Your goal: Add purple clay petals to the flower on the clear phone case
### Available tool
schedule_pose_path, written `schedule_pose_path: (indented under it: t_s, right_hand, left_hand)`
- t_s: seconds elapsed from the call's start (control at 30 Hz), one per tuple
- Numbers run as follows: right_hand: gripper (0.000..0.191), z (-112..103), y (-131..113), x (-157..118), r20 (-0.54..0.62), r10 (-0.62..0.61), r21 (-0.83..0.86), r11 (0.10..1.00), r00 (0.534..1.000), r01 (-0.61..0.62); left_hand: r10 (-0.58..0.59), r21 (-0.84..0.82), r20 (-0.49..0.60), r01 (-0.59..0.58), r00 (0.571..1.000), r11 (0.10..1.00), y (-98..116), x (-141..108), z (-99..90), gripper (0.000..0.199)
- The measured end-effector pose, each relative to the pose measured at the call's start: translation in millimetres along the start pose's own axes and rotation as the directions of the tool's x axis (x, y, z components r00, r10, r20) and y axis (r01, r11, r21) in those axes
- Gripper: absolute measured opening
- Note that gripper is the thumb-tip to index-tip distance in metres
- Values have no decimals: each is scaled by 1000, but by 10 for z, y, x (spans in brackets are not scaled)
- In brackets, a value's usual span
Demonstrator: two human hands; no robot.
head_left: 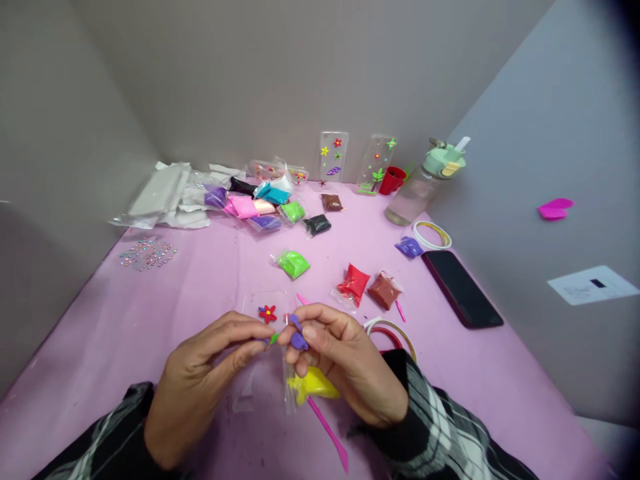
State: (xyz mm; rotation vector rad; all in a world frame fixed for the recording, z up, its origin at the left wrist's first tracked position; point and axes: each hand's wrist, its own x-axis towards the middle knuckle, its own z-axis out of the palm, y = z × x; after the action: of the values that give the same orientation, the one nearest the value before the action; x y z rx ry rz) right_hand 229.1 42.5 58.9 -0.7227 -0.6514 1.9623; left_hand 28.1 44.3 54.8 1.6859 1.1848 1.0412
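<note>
My right hand (345, 353) pinches a piece of purple modelling clay (299, 341) between thumb and fingers, with more purple rising above the thumb. Just left of it, my left hand (210, 373) has thumb and fingertips drawn together. Small purple and green bits (274, 339) show at those tips; whether they are gripped or lie on the case below is unclear. Under both hands lies a clear phone case (245, 402), partly hidden, bearing a red clay flower (268, 314) with a yellow centre. An opened yellow clay packet (314, 385) sits beneath my right hand.
A pink modelling tool (329, 435) lies in front. Red (354, 285), brown (385, 290) and green clay packets (293, 265) lie beyond. At right are tape rolls (433, 235), a phone (461, 289) and a bottle (417, 190). Decorated cases (334, 157) lean against the back wall.
</note>
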Motion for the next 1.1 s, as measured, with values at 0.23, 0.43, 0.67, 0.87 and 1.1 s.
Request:
schedule_pose_path:
  t_s: [0.23, 0.43, 0.67, 0.87, 1.1]
  right_hand:
    - [29, -30, 24, -6, -50, -40, -42, 998, 998, 38]
    - [26, -31, 7, 7, -85, -18, -62, 998, 996, 12]
    - [21, -27, -6, 16, -72, -5, -80, 997, 997, -1]
    - [23, -33, 18, 13, -124, 9, -117, 993, 992, -24]
    - [26, -49, 26, 12, -96, 8, -96, 995, 995, -17]
  left_hand:
    - [-21, -14, -27, 21, 999, 1000, 22, -5, 6, 10]
    - [14, 43, -35, -12, 999, 999, 45, 24, -14, 13]
    - [-89, -54, -93, 84, 992, 995, 3, 26, -1, 18]
    - [-156, -168, -81, 140, 984, 976, -3, -18, 0, 20]
    - [-31, -39, -26, 30, 999, 999, 47, 27, -41, 17]
